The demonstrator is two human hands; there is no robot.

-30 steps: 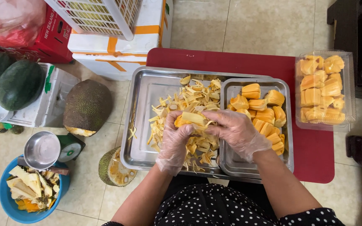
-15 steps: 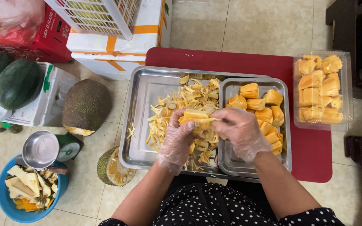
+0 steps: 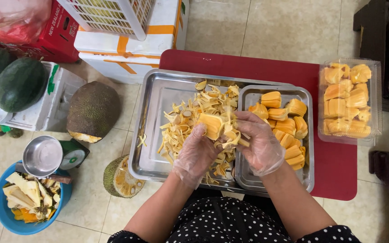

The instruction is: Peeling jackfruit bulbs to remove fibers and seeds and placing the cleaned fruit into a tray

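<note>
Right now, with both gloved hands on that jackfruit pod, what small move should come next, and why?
Probably pull the pale strips off: the left hand and right hand hold the pod with strings hanging, over the big tray of scraps; cleaned pods fill the small tray.

Landmark: large steel tray on red low table. Over the tray's middle, left hand in clear plastic glove and right hand in clear plastic glove grip one yellow jackfruit pod with pale fibres between them. Heap of pale yellow fibre strips lies in the tray. Smaller steel tray of orange-yellow pods overlaps its right side. Clear plastic box of pods further right. Half jackfruit, brown-green rind, on floor left of tray.
</note>
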